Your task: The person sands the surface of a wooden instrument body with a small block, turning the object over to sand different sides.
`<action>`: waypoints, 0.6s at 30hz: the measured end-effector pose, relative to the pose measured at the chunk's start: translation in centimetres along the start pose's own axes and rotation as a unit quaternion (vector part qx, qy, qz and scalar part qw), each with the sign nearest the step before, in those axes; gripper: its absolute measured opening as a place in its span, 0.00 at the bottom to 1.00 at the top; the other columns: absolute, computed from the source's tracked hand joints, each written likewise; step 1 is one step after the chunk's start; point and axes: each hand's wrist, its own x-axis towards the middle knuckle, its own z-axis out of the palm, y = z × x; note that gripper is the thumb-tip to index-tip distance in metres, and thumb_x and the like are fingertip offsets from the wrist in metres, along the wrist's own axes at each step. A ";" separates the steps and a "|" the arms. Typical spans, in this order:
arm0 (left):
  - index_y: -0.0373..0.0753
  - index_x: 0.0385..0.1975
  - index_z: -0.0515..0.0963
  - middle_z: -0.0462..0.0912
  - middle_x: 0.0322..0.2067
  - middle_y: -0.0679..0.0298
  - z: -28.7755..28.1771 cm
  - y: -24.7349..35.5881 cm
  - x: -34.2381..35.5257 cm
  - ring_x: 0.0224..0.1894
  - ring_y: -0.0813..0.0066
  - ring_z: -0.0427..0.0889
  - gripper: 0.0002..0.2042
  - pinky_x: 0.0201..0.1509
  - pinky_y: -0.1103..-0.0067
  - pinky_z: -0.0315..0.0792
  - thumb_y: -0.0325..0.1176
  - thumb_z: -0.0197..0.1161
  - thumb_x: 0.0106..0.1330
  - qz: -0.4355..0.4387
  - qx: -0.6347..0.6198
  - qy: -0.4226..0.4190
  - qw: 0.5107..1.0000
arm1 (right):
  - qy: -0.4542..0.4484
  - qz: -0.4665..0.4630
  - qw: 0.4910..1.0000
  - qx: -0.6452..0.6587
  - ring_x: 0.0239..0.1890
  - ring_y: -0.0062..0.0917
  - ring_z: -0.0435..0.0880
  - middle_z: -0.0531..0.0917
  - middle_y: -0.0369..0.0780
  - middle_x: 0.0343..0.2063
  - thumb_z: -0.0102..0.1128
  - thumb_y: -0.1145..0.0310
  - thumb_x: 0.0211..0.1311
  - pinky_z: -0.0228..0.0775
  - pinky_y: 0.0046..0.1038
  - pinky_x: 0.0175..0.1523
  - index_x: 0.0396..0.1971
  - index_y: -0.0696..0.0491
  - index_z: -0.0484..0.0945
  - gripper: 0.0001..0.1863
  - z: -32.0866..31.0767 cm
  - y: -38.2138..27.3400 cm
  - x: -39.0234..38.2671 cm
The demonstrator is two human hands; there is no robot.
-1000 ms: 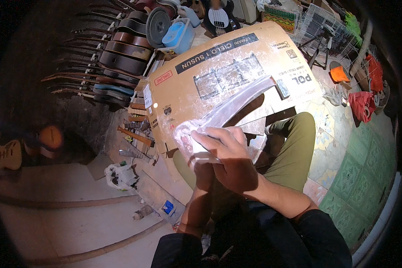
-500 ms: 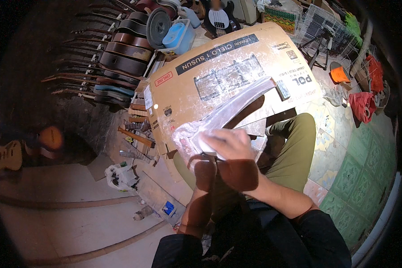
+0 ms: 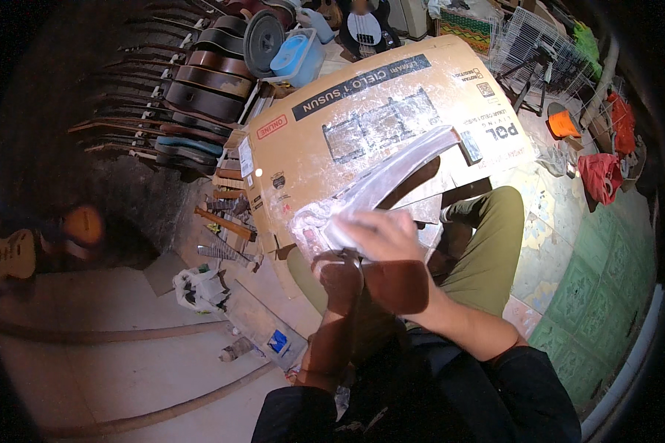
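Over my lap lies a long, curved, pale piece (image 3: pixel 399 168) coated in white dust, its narrow end pointing to the far right. Its broad near end is rough and pinkish white. My right hand (image 3: pixel 384 235), a little blurred, is pressed on that end with its fingers closed over a whitish pad or folded sheet (image 3: pixel 337 235); the exact kind does not show. My left hand (image 3: pixel 338 271) lies in dark shadow at the near edge of the piece, gripping it, with most of its fingers hidden.
A dusty flattened cardboard box (image 3: pixel 295 151) lies beneath the piece. Several guitars (image 3: pixel 207 88) stand in a row at the far left. Loose tools and wood (image 3: pixel 229 225) lie left of the cardboard. A plastic bag (image 3: pixel 199 288) and a plank (image 3: pixel 262 325) are nearer.
My right hand has shifted very slightly right over the near end of the piece. My left wrist has moved a little to the right; the piece stays almost in place.
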 end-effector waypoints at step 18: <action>0.35 0.48 0.67 0.74 0.47 0.57 0.6 1.6 1.5 0.49 0.68 0.76 0.22 0.58 0.72 0.72 0.47 0.65 0.71 -0.009 -0.042 0.014 0.999 | -0.012 -0.021 1.000 -0.008 0.51 0.40 0.76 0.82 0.43 0.50 0.57 0.81 0.47 0.65 0.36 0.58 0.57 0.52 0.81 0.31 -0.3 -0.3 -0.2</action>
